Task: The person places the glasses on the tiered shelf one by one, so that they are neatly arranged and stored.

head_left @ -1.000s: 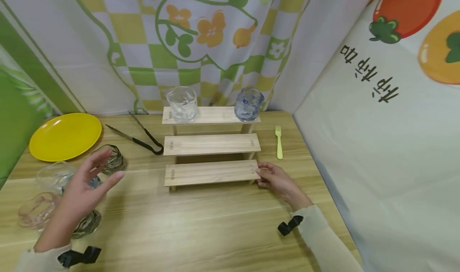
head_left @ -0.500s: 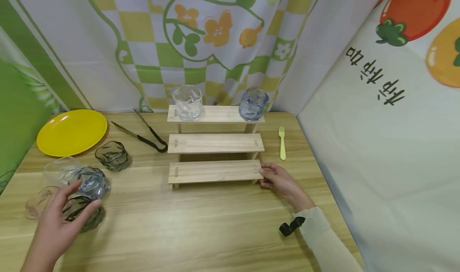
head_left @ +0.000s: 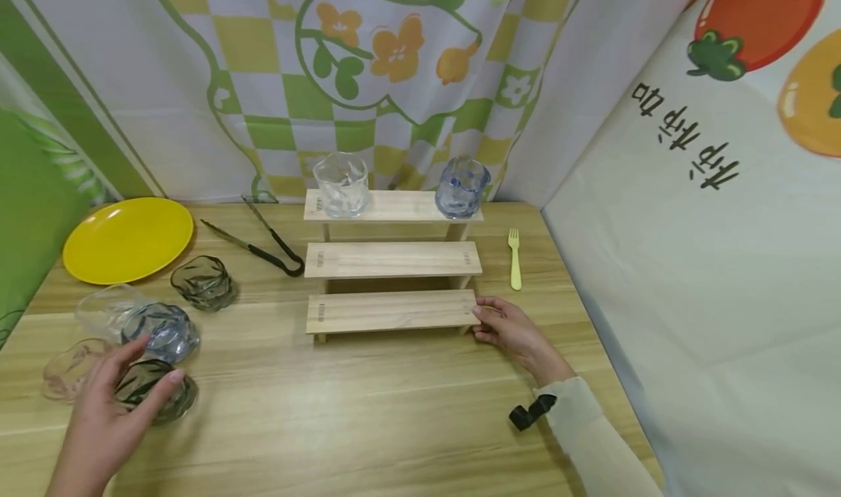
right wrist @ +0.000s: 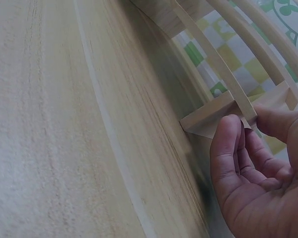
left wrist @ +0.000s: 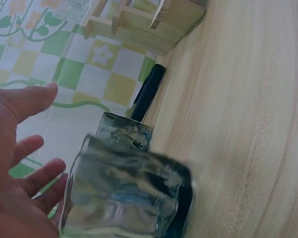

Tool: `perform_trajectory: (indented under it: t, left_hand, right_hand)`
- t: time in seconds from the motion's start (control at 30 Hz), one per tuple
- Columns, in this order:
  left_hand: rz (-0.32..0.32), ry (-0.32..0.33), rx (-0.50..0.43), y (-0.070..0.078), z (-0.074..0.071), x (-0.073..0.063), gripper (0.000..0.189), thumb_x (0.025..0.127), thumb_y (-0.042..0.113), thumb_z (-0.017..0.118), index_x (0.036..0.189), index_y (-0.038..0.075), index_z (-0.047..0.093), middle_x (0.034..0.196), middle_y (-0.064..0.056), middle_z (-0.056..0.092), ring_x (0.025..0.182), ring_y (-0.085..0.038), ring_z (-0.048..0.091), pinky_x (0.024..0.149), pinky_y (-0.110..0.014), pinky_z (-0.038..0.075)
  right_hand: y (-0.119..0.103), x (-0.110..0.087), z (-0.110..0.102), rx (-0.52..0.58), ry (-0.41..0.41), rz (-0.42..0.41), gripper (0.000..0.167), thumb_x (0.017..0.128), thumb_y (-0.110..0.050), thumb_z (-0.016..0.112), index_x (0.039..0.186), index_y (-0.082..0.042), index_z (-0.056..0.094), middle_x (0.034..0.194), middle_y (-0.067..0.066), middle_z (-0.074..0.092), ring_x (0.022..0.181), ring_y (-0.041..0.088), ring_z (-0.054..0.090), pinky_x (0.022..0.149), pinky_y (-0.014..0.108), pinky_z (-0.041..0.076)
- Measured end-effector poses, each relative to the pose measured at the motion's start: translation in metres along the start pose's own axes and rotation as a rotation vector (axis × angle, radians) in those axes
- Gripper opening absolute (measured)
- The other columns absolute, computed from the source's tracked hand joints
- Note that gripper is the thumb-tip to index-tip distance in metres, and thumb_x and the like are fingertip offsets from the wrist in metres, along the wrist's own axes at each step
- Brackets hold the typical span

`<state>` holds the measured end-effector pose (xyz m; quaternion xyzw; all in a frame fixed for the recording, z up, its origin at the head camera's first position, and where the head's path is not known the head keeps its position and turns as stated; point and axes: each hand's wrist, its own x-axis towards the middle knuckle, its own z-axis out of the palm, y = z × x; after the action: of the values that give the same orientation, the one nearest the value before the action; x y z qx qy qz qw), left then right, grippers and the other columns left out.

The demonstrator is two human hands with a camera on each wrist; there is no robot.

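My left hand is beside a dark grey glass at the near left, thumb and fingers spread. In the left wrist view the fingers come right up to the wall of that glass, while the thumb stands away from it. Just behind are a blue glass, a pink glass, a clear glass and another dark grey glass. My right hand pinches the right end of the bottom step of a three-tier wooden shelf, thumb on top.
On the shelf's top step stand a clear glass and a blue glass. A yellow plate and black-handled tongs lie at the back left. To the shelf's right is a yellow fork. Curtains and a wall border the table.
My left hand has come down and toward me, from over the glasses to the nearest dark grey one, which has shifted slightly right. The right hand keeps its grip on the shelf.
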<state>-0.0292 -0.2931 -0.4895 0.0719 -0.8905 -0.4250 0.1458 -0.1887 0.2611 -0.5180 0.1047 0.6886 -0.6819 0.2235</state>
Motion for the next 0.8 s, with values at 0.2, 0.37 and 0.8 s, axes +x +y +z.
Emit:
perform_trajectory:
  t: [0.2,0.37,0.8]
  left_hand:
    - [-0.054,-0.03,-0.059,-0.011,-0.001,-0.003,0.068,0.094,0.016,0.076,0.153,0.01,0.043,0.151,-0.001,0.044,0.126,0.007,0.036,0.099,-0.001,0.024]
    - [-0.062,-0.022,-0.11,-0.02,0.002,-0.012,0.076,0.091,0.007,0.078,0.156,0.013,0.039,0.151,-0.002,0.042,0.129,0.002,0.037,0.099,-0.002,0.027]
    - [-0.025,0.004,-0.161,-0.031,0.012,-0.019,0.082,0.082,-0.007,0.082,0.153,0.008,0.043,0.138,0.01,0.052,0.118,0.004,0.049,0.094,-0.006,0.036]
  right_hand:
    - [0.0,0.0,0.0,0.009,-0.013,0.0,0.045,0.105,-0.015,0.059,0.143,0.004,0.043,0.111,0.014,0.06,0.087,0.02,0.062,0.075,0.028,0.057]
    - [0.0,0.0,-0.001,0.007,-0.015,-0.008,0.045,0.105,-0.016,0.059,0.142,0.004,0.043,0.111,0.014,0.06,0.087,0.02,0.061,0.076,0.028,0.057]
    - [0.003,0.001,-0.003,0.003,-0.03,-0.014,0.047,0.105,-0.018,0.059,0.143,0.004,0.041,0.115,0.015,0.057,0.09,0.02,0.06,0.078,0.03,0.057]
